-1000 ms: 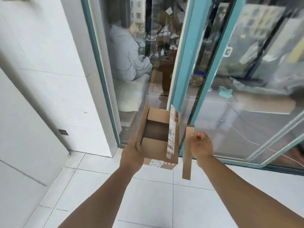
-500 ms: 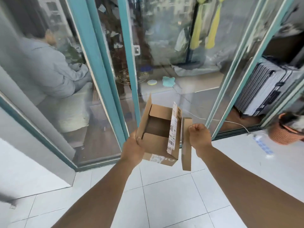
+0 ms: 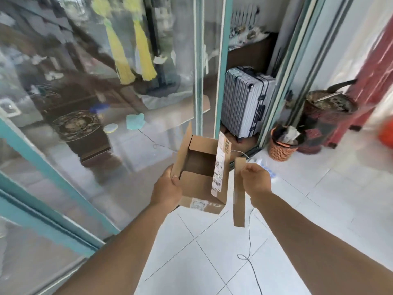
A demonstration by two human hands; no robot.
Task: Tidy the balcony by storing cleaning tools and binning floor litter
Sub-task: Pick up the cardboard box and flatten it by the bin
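An open brown cardboard box (image 3: 200,186) with a white shipping label hangs in mid-air at the centre of the head view. My left hand (image 3: 167,189) grips its left side, thumb over the edge. My right hand (image 3: 256,180) pinches a narrow cardboard strip (image 3: 239,201) that hangs down just right of the box. An orange woven bin (image 3: 280,149) with litter and a black liner stands on the floor to the right, by the door frame.
Teal-framed glass sliding doors (image 3: 198,60) fill the left and middle. A grey ribbed suitcase (image 3: 246,103) stands inside the doorway. A dark patterned basket (image 3: 323,122) sits behind the bin. A thin black cable (image 3: 251,248) trails over the white floor tiles.
My view has swung right along the glass doors; the suitcase, bin and basket have come closer into view. Both hands keep the same hold on the box and the strip.
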